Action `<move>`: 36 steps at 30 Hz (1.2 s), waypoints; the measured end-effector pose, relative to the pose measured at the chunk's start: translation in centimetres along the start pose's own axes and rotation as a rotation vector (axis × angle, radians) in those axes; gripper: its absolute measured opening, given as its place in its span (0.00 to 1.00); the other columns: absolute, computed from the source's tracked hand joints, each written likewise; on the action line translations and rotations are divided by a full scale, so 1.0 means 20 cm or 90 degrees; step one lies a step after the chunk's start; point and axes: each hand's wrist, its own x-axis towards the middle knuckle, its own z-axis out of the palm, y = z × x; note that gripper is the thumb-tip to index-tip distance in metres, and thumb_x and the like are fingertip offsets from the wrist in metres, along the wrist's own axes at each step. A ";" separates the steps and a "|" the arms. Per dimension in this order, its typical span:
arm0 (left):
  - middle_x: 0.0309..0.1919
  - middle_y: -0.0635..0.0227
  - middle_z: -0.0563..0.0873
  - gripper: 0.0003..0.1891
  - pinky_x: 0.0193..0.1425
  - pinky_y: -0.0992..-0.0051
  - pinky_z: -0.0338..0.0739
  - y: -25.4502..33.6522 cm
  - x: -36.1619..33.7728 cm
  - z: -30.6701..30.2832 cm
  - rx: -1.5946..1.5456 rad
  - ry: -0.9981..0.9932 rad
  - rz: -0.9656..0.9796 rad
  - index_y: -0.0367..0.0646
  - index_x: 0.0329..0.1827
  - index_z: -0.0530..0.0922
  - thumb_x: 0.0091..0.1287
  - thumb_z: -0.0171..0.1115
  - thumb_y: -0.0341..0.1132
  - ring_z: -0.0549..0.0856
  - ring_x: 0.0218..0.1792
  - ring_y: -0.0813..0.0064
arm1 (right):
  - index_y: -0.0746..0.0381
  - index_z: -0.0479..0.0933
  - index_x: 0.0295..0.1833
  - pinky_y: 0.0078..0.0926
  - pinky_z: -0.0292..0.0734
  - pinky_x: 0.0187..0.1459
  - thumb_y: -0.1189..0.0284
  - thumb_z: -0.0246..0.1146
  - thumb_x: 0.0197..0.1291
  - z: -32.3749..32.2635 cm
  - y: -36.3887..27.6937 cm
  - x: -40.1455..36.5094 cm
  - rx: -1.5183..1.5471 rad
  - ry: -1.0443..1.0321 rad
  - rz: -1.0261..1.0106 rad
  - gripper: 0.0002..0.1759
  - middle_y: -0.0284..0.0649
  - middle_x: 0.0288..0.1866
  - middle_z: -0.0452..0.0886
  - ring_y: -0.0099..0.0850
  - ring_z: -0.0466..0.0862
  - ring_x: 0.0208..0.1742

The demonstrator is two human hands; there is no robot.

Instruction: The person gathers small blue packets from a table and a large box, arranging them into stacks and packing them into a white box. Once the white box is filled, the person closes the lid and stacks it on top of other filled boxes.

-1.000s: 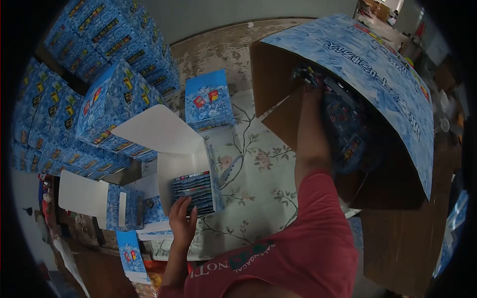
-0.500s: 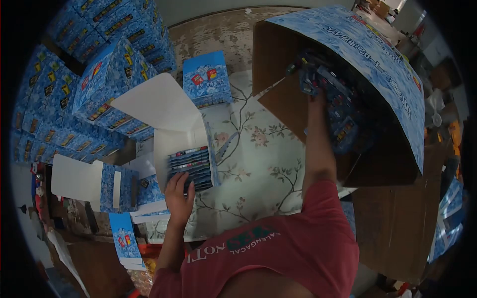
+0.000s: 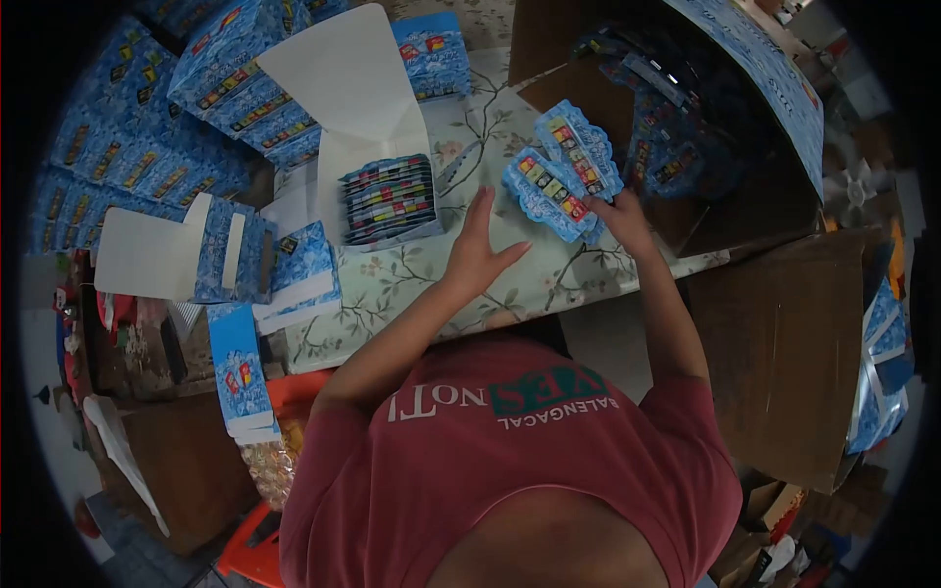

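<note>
Floral-print pale green tablecloth (image 3: 392, 314) under everything; right hand (image 3: 624, 221) grips blue scalloped flat packets (image 3: 562, 176) above it, left hand (image 3: 476, 253) open, holding nothing, between them and open white-lined box (image 3: 394, 227) of upright packets

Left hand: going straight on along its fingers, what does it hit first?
Left hand would probably meet the large carton at its left edge, past some tablecloth; height is unclear.

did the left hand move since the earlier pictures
Yes, to the right, judged against the open box. The left hand was at the packets inside; now it is out beside the box, above the tablecloth.
</note>
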 end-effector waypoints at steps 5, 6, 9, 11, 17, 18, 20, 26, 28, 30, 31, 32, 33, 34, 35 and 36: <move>0.67 0.39 0.62 0.51 0.69 0.60 0.62 -0.25 0.14 0.15 0.078 -0.062 -0.039 0.30 0.69 0.56 0.48 0.76 0.46 0.66 0.66 0.45 | 0.67 0.72 0.58 0.26 0.75 0.46 0.64 0.67 0.57 0.02 -0.04 0.00 -0.091 -0.116 0.128 0.27 0.43 0.47 0.82 0.29 0.82 0.43; 0.67 0.39 0.62 0.51 0.69 0.60 0.62 -0.24 0.13 0.16 0.076 -0.060 -0.036 0.30 0.69 0.56 0.48 0.76 0.46 0.66 0.66 0.45 | 0.66 0.71 0.60 0.27 0.75 0.48 0.61 0.68 0.56 0.00 -0.04 0.02 -0.132 -0.130 0.182 0.31 0.47 0.48 0.81 0.31 0.82 0.45; 0.67 0.40 0.62 0.52 0.69 0.58 0.61 -0.22 0.11 0.16 0.178 -0.037 -0.008 0.33 0.70 0.56 0.47 0.75 0.49 0.66 0.65 0.45 | 0.64 0.67 0.64 0.33 0.73 0.53 0.56 0.69 0.53 -0.04 0.18 0.14 -0.202 -0.005 0.028 0.37 0.51 0.51 0.80 0.41 0.81 0.51; 0.68 0.42 0.61 0.50 0.69 0.55 0.60 -0.20 0.09 0.16 0.193 -0.030 -0.036 0.36 0.70 0.58 0.47 0.76 0.48 0.64 0.66 0.44 | 0.64 0.69 0.62 0.34 0.73 0.54 0.56 0.69 0.53 0.02 0.02 0.17 -0.346 0.068 -0.078 0.36 0.51 0.54 0.78 0.41 0.79 0.53; 0.71 0.48 0.57 0.42 0.70 0.54 0.58 -0.16 0.03 0.10 0.270 -0.023 0.060 0.40 0.66 0.64 0.48 0.75 0.43 0.61 0.69 0.47 | 0.64 0.75 0.55 0.36 0.73 0.53 0.57 0.70 0.51 0.19 -0.16 0.35 -0.603 -0.029 -0.049 0.30 0.50 0.53 0.78 0.45 0.80 0.53; 0.71 0.48 0.57 0.42 0.70 0.54 0.58 -0.17 0.02 0.08 0.272 -0.022 0.056 0.40 0.66 0.64 0.48 0.75 0.43 0.61 0.69 0.47 | 0.64 0.76 0.53 0.35 0.74 0.52 0.59 0.70 0.51 0.20 -0.17 0.37 -0.564 -0.057 -0.036 0.27 0.50 0.50 0.80 0.43 0.81 0.50; 0.70 0.53 0.60 0.39 0.69 0.54 0.58 -0.20 -0.03 0.04 0.249 0.004 0.140 0.42 0.64 0.66 0.49 0.74 0.39 0.62 0.69 0.49 | 0.65 0.76 0.50 0.31 0.74 0.49 0.62 0.70 0.53 0.17 -0.09 0.42 -0.474 -0.040 -0.070 0.23 0.47 0.46 0.81 0.37 0.81 0.46; 0.68 0.58 0.65 0.33 0.68 0.54 0.60 -0.16 -0.08 -0.01 0.300 -0.012 0.166 0.41 0.62 0.69 0.53 0.71 0.38 0.64 0.68 0.55 | 0.64 0.76 0.39 0.17 0.71 0.40 0.73 0.66 0.59 -0.01 -0.06 0.29 -0.067 0.148 -0.121 0.08 0.32 0.34 0.79 0.18 0.77 0.37; 0.67 0.57 0.67 0.32 0.68 0.55 0.61 -0.19 -0.08 0.01 0.296 -0.039 0.165 0.41 0.62 0.70 0.53 0.71 0.38 0.66 0.67 0.54 | 0.62 0.75 0.37 0.15 0.70 0.40 0.74 0.64 0.60 -0.03 -0.14 0.14 0.001 0.186 -0.123 0.05 0.29 0.33 0.78 0.16 0.76 0.36; 0.65 0.56 0.69 0.32 0.67 0.57 0.62 -0.21 -0.06 0.03 0.290 -0.065 0.168 0.41 0.61 0.71 0.52 0.71 0.38 0.67 0.65 0.54 | 0.63 0.77 0.39 0.15 0.70 0.39 0.75 0.64 0.60 -0.02 -0.19 0.00 0.239 0.167 -0.054 0.04 0.30 0.33 0.80 0.16 0.76 0.35; 0.64 0.56 0.70 0.31 0.66 0.57 0.63 -0.22 -0.06 0.04 0.279 -0.057 0.176 0.41 0.59 0.72 0.52 0.72 0.38 0.68 0.65 0.55 | 0.63 0.77 0.39 0.15 0.70 0.39 0.75 0.64 0.60 -0.01 -0.19 -0.05 0.236 0.170 -0.054 0.04 0.30 0.33 0.80 0.16 0.76 0.35; 0.63 0.56 0.71 0.30 0.65 0.57 0.63 -0.22 -0.06 0.04 0.268 -0.051 0.183 0.42 0.58 0.73 0.51 0.72 0.38 0.69 0.64 0.55 | 0.64 0.77 0.39 0.15 0.70 0.39 0.75 0.63 0.61 0.01 -0.18 -0.10 0.251 0.152 -0.026 0.04 0.30 0.33 0.80 0.16 0.76 0.35; 0.63 0.56 0.71 0.30 0.65 0.57 0.63 -0.19 -0.06 0.03 0.266 -0.053 0.184 0.42 0.58 0.73 0.51 0.72 0.38 0.69 0.64 0.55 | 0.64 0.77 0.39 0.15 0.70 0.40 0.75 0.63 0.61 0.03 -0.15 -0.14 0.267 0.134 0.001 0.04 0.30 0.34 0.80 0.16 0.76 0.35; 0.60 0.56 0.74 0.29 0.62 0.57 0.65 -0.16 -0.06 0.02 0.285 -0.050 0.160 0.42 0.56 0.74 0.51 0.72 0.38 0.72 0.60 0.54 | 0.64 0.78 0.39 0.15 0.69 0.40 0.75 0.63 0.62 0.04 -0.12 -0.17 0.258 0.100 -0.006 0.04 0.30 0.34 0.80 0.16 0.76 0.36; 0.57 0.56 0.76 0.27 0.59 0.57 0.67 -0.13 -0.06 0.00 0.306 -0.047 0.135 0.41 0.55 0.74 0.50 0.72 0.37 0.75 0.56 0.54 | 0.64 0.78 0.39 0.15 0.69 0.40 0.75 0.63 0.62 0.05 -0.10 -0.19 0.259 0.102 -0.006 0.04 0.30 0.34 0.80 0.16 0.76 0.36; 0.57 0.56 0.76 0.27 0.59 0.57 0.67 -0.12 -0.06 -0.01 0.307 -0.049 0.135 0.41 0.55 0.74 0.50 0.72 0.37 0.75 0.56 0.54 | 0.64 0.77 0.40 0.16 0.71 0.41 0.74 0.62 0.62 0.07 -0.09 -0.22 0.252 0.129 0.002 0.04 0.31 0.35 0.80 0.17 0.77 0.36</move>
